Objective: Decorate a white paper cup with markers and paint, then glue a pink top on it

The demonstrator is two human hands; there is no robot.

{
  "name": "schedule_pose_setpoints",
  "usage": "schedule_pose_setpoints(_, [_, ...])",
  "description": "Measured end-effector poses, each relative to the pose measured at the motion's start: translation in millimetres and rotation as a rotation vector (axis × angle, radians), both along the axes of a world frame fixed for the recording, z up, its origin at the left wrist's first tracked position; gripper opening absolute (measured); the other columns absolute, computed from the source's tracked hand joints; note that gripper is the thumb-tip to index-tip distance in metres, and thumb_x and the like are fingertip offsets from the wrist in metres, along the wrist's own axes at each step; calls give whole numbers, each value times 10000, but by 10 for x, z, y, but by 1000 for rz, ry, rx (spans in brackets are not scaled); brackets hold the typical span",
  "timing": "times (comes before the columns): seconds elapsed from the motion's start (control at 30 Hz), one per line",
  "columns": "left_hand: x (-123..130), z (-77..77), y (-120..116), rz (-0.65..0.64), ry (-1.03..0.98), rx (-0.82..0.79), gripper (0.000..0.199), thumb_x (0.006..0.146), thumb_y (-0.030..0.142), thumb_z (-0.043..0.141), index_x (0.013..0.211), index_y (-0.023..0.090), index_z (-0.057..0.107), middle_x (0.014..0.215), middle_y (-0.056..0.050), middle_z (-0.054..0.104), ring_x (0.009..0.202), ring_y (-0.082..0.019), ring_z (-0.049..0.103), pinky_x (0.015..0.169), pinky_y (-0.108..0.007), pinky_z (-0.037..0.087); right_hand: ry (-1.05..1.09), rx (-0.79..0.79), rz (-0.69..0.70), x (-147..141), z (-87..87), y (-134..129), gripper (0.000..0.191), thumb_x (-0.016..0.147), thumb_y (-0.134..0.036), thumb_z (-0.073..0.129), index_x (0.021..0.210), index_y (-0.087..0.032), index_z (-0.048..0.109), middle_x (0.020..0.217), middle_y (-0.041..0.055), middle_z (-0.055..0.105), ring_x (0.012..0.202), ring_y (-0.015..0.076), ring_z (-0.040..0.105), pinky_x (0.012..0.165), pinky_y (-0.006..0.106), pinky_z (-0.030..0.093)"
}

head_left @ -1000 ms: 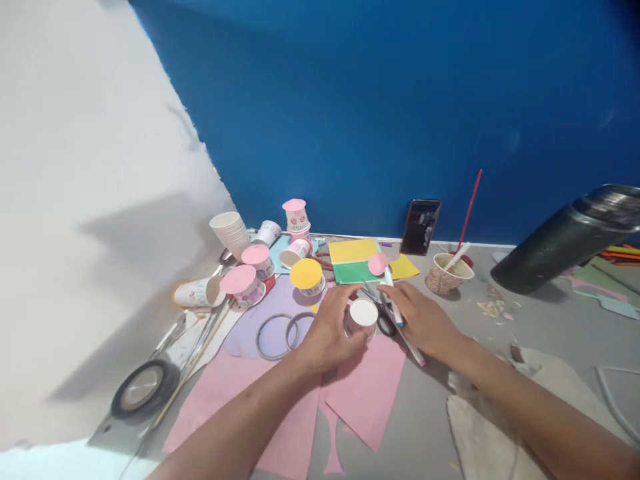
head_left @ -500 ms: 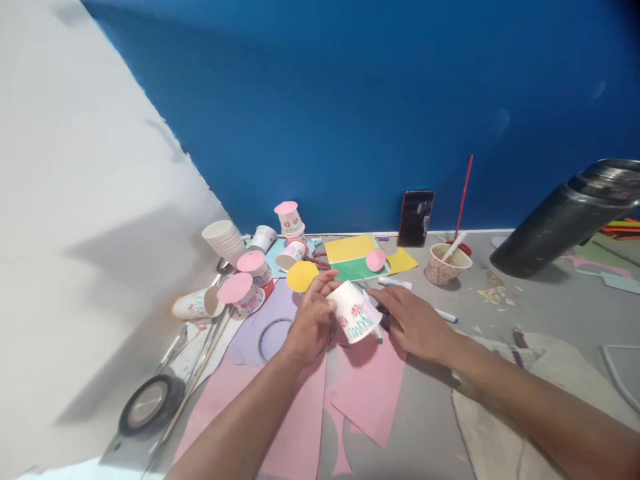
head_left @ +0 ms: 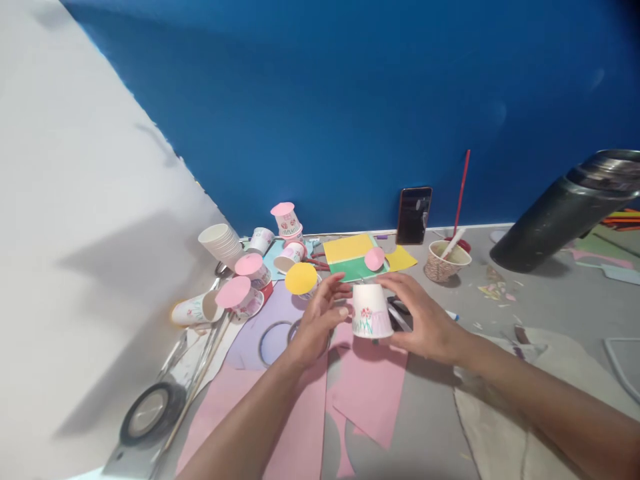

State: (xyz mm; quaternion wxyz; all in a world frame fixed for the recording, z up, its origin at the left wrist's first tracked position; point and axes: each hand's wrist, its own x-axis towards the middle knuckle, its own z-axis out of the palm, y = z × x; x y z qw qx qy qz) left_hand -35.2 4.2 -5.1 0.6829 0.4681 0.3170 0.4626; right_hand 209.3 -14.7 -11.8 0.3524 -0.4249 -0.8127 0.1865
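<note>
A white paper cup, drawn with red flowers, green stems and a pink-purple patch, is upside down between my hands. My right hand grips its right side, fingers near the top and thumb at the lower rim. On the other side, my left hand is open, thumb and fingers apart, fingertips close to the cup; whether they touch it I cannot tell. Behind the right fingers lie dark-handled scissors, partly hidden. Pink paper sheets are below the cup.
Decorated cups with pink paper discs and a yellow disc stand left, near stacked plain cups. Tape rolls lie nearby. A phone leans on the blue wall; a glue cup and dark flask stand right.
The cup has turned more upright and shifted slightly right. My right hand has come up to grip it, while my left hand has loosened from it.
</note>
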Motion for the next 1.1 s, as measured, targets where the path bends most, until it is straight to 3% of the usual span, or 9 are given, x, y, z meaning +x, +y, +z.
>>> schedule_pose_setpoints(0.2, [-28,2,-76,109,659,642,908,792,243,831,1575,353,385,1587,-126,385,1490,-360,433,1181,-551,460,-175,269,-156,20,-92,42,743,870,-192,723,1548,-255,427,1494,182,562,1396,381,544,1146,587,493])
schedule_pose_setpoints(0.37, [15,-13,-112,120,883,999,896,833,158,777,1611,313,359,1511,-154,493,1435,-363,497,1212,-583,441,-242,296,-108,-48,-76,-23,733,927,-222,710,1584,-240,387,1500,193,564,1422,382,515,1173,602,457])
schedule_pose_setpoints(0.5, [4,-31,-73,111,919,1059,878,823,140,763,1598,327,396,1453,-153,555,1351,-374,562,1146,-566,492,-210,209,-67,-67,-56,-26,749,928,-293,750,1587,-277,393,1527,183,563,1442,380,518,1190,608,435])
schedule_pose_setpoints(0.63, [-59,13,-25,281,927,1102,823,816,188,770,1559,306,436,1408,-151,561,1315,-385,570,1106,-557,505,-72,178,-50,57,45,65,827,871,-381,807,1589,-258,416,1537,189,581,1432,383,548,1167,582,463])
schedule_pose_setpoints(0.73, [-104,71,17,441,871,982,806,795,175,773,1528,279,452,1429,-143,541,1346,-374,549,1112,-528,505,4,20,-249,206,175,145,342,972,-353,648,1290,-228,664,1215,128,768,1075,282,729,913,417,576])
schedule_pose_setpoints(0.8, [-118,85,41,457,847,895,782,800,185,771,1511,266,458,1450,-142,537,1350,-368,554,1115,-520,506,-116,-157,-365,276,260,174,190,1011,-321,555,1031,-229,721,948,62,801,817,212,724,746,334,527])
schedule_pose_setpoints(0.9, [-116,53,64,411,869,837,751,805,182,758,1495,251,470,1452,-146,552,1344,-365,564,1132,-533,494,-308,-296,-365,285,351,160,193,955,-351,633,820,-232,702,775,31,779,717,210,700,657,312,410])
schedule_pose_setpoints(0.97, [-105,14,67,388,881,858,767,791,143,739,1501,246,466,1460,-151,549,1363,-366,551,1143,-542,487,-406,-340,-303,238,377,119,211,870,-426,738,799,-233,690,741,39,765,722,246,710,629,312,351])
schedule_pose_setpoints(1.1, [-74,-56,49,342,873,910,822,761,87,708,1522,253,448,1481,-154,538,1401,-367,529,1158,-555,483,-617,-463,-153,136,354,44,360,771,-456,815,1020,-235,679,781,48,765,784,318,745,613,311,317])
